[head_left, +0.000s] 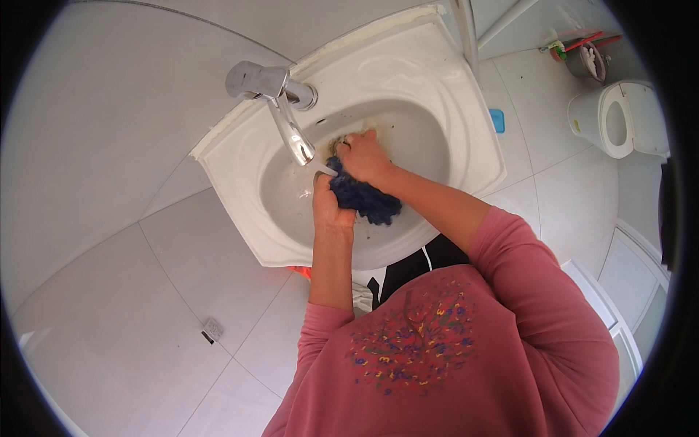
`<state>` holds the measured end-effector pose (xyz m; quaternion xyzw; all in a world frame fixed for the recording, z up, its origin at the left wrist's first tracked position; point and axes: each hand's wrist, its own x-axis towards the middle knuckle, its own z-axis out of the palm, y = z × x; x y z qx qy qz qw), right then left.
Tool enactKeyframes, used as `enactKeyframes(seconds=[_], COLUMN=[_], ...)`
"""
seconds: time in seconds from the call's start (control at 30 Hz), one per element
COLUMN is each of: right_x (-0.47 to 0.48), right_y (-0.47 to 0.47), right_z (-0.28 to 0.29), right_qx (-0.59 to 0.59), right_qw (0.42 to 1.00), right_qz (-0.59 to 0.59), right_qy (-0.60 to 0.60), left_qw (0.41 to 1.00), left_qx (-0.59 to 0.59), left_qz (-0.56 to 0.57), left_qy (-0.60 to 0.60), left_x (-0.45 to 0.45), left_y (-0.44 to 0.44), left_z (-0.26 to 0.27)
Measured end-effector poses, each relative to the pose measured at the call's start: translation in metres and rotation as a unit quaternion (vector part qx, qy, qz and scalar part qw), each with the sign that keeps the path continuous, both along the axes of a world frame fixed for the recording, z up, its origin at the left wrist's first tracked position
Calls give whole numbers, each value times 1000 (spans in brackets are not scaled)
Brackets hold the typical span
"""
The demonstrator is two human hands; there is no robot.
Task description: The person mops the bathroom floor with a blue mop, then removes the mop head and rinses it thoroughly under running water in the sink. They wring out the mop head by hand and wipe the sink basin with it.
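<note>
Both of my hands are inside a white ceramic washbasin (431, 145). My left hand (329, 202) holds a wet, bunched dark blue cloth (363, 196) by its left side, with the thumb up near the water stream. A thin stream of water (326, 170) runs from the chrome faucet (297, 145) onto the cloth's upper end. My right hand (365, 155) lies over that upper end, fingers bent towards the drain area; whether they grip the cloth is hidden. Dark, brownish debris (334, 145) shows beside the right fingertips, and small specks dot the bowl.
To the right stand a white toilet (579, 117) and a waste bin (579, 68) with red-handled tools beside it. A blue plastic item (497, 120) lies on the tiles behind the basin's right edge. A floor drain cover (213, 330) is at lower left.
</note>
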<state>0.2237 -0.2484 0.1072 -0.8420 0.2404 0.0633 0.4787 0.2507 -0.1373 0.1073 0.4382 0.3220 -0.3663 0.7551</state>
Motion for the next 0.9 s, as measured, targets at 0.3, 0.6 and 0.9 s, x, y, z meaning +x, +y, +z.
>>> enactKeyframes(seconds=[0.3,0.6,0.9], right_x=[-14,-19,10], right_y=[39,47,34], right_z=[38,48,-15], right_qx=[37,-20,-22], right_qw=[999,999,998], right_qz=[-24,37,51], right_qy=[-24,1,30], left_qw=[994,831,999], left_qx=[-103,330,-47], left_qz=[-34,-245,21], left_qy=[3,-375,3], left_x=[2,-32,-6], left_y=[19,-4,3], left_z=[-19,11,8])
